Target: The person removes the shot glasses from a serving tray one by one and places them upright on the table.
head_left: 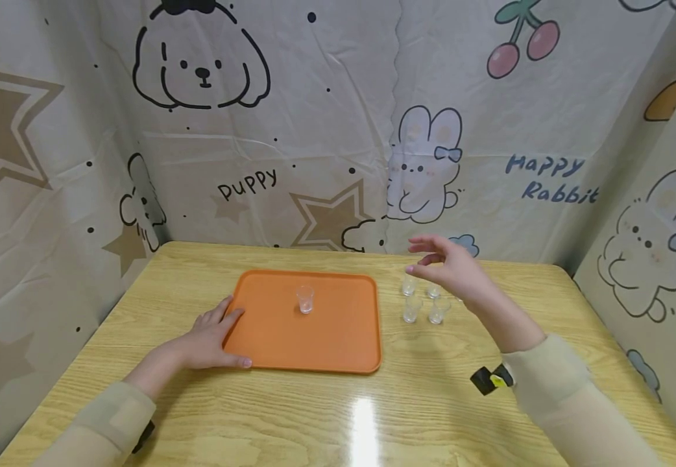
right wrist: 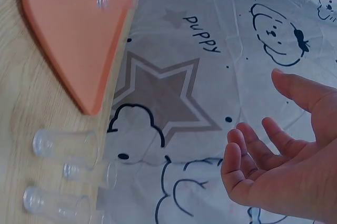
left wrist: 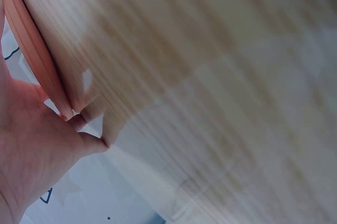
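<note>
An orange tray lies on the table with one small clear cup standing upright on it. My left hand rests at the tray's left edge, fingers spread along the rim and thumb near the front corner. The left wrist view shows those fingers beside the tray's side. To the right of the tray, several small clear cups stand grouped on the table. My right hand hovers above them, thumb and fingers apart and nothing between them. In the right wrist view the cups stand below that hand.
The wooden table carries the tray and cups. A printed curtain with cartoon figures hangs behind the table and along both sides.
</note>
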`<state>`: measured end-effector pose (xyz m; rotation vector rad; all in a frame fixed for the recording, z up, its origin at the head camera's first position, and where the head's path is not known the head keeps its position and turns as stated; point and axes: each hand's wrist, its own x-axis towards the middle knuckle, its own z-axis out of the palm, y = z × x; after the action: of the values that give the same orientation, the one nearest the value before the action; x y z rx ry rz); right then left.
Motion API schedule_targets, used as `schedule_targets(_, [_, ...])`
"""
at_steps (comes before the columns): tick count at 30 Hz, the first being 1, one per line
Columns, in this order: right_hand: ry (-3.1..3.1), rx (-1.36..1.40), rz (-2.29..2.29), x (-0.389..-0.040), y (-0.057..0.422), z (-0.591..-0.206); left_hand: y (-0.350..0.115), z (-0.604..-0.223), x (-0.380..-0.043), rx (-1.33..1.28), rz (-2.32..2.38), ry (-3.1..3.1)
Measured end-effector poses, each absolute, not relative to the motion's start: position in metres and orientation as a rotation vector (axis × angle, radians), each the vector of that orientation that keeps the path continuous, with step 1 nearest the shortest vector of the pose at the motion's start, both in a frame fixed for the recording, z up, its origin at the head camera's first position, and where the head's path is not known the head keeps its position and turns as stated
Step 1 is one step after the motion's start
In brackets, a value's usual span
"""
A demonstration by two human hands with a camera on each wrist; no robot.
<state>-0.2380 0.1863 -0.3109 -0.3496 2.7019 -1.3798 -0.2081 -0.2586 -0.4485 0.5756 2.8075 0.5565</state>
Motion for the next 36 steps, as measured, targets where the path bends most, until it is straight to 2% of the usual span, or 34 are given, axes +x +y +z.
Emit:
schedule_targets(16, [2.567,-0.473,-1.620,-0.251,0.126,-0.312,-0.257,-0.446,-0.209,0.569,0.570,2.794])
schedule_targets(29, [2.489,-0.483,-1.639,-0.260,0.073,-0.339,-0.259,-0.448,-0.208,0.565,0.569,2.794])
schedule_targets(36, [2.446,-0.417,-1.673,-0.266,0.054,-0.368,-0.258,-0.447,-0.209,0.563,0.561,2.793])
